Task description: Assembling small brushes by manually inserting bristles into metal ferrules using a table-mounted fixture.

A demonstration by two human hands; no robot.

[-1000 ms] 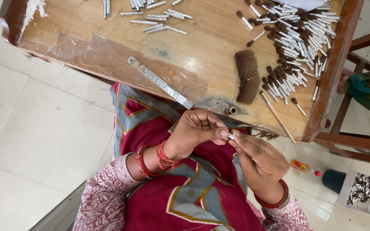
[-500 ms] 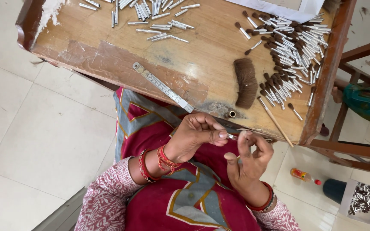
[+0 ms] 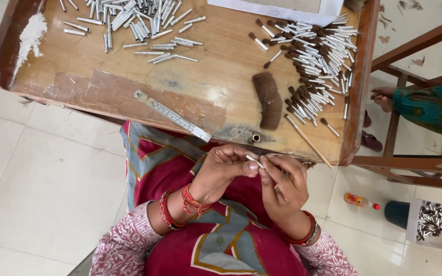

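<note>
My left hand (image 3: pixel 223 171) and my right hand (image 3: pixel 282 184) meet just below the front edge of a wooden table (image 3: pixel 98 87). Together they pinch a small silver metal tube (image 3: pixel 255 161) between thumbs and fingertips. Whether the tube has bristles in it is hidden by my fingers. A flat bundle of brown bristle hair (image 3: pixel 268 99) lies on the table just above my hands. To its right is a heap of silver tubes with brown bristle tips (image 3: pixel 315 61). Plain silver tubes (image 3: pixel 134 23) are scattered at the far left.
A metal ruler (image 3: pixel 172 116) lies slanted near the table's front edge, beside a small brass ring (image 3: pixel 255 138) and a thin wooden stick (image 3: pixel 308 141). On the floor at right stand a small bottle (image 3: pixel 360 201), a dark pot (image 3: pixel 397 213) and a box of tubes (image 3: pixel 432 221). Another person's foot (image 3: pixel 384 97) shows behind the table frame.
The view has shifted so the table sits lower in frame. My right hand has risen and closed in on the tube held by my left hand.
</note>
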